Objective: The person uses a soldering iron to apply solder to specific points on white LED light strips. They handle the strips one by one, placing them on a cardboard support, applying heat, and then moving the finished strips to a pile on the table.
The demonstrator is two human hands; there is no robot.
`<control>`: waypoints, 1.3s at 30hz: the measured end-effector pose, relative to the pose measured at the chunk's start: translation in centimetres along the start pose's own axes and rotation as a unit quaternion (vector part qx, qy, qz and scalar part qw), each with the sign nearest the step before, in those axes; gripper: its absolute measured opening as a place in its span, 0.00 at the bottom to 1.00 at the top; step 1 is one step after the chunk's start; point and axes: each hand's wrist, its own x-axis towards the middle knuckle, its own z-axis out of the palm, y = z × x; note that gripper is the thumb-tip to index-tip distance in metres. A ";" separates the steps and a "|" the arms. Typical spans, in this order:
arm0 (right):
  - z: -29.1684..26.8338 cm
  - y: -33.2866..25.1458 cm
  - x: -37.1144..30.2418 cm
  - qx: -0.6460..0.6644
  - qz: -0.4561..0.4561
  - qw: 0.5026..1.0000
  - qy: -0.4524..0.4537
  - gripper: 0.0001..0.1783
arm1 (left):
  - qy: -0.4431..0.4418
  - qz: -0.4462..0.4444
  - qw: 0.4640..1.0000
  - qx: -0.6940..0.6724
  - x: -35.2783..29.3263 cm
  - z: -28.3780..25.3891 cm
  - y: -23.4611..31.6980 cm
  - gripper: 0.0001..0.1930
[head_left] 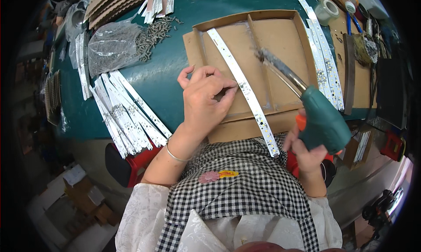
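Note:
A long white LED circuit strip (pixel 228 58) lies slanted across a shallow cardboard tray (pixel 263 112), its near end reaching past the tray's front edge toward my apron. The thumb and forefinger of my left hand (pixel 205 96) are pinched together at the strip's left edge, near its middle; anything between the fingertips is too small to make out. My right hand (pixel 307 154) grips a green soldering gun (pixel 326 120) with an orange trigger. Its metal barrel and thin rod point up and left over the tray, their tip blurred and apart from the strip.
Left on the green table (pixel 160 83), LED strips (pixel 127 114) lie fanned. Behind them sit a plastic bag (pixel 114 46) and a pile of small dark metal parts (pixel 153 37). More strips (pixel 324 59) lie right of the tray, with a tape roll (pixel 326 10) behind.

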 end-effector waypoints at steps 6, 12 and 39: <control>-2.2 -1.7 -1.2 0.069 0.058 0.996 0.000 0.34 | 0.008 0.023 0.999 0.026 0.1 -0.2 0.1 0.07; -2.6 -1.7 -1.3 0.051 0.061 0.997 -0.022 0.31 | 0.011 0.020 1.000 0.012 0.1 0.0 0.0 0.07; -2.2 -3.1 -0.4 -0.017 0.115 0.993 -0.008 0.27 | -0.002 0.005 1.000 0.013 -0.1 -0.2 -0.1 0.07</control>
